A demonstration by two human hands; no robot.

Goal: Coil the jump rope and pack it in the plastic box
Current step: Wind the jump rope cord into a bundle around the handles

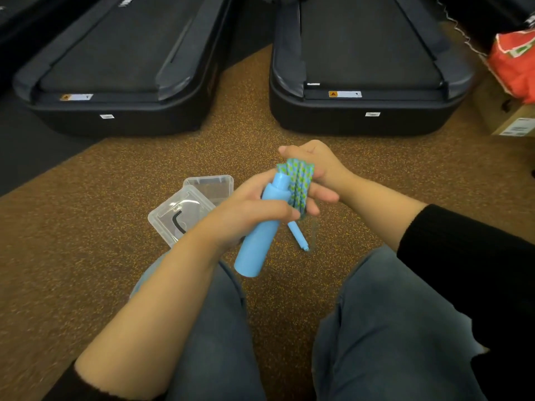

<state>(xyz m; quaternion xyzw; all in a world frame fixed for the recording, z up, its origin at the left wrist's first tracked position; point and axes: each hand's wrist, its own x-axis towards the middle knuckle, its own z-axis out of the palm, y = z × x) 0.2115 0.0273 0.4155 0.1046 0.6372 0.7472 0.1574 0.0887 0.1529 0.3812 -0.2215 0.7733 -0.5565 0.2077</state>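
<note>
The left hand (pixel 249 209) grips the handle (pixel 254 244), the right hand (pixel 318 166) clamps the rope coil (pixel 298 183) right of the box (pixel 202 178); a slack grip could spill loops.

Gym floor (pixel 86 285) before you, with two treadmills ahead.

What you look down on is brown rubber flecked with yellow, in dim warm light. The left treadmill (pixel 115 68) and the right treadmill (pixel 367 53), both black, point their rear ends at you with a strip of floor between them; each carries a small warning sticker. On your far left lies a dark mat (pixel 29 146). At your right edge a cardboard box (pixel 512 123) stands with a red bag (pixel 515 62) on top, and a white coiled cord (pixel 460 30) runs behind it.
</note>
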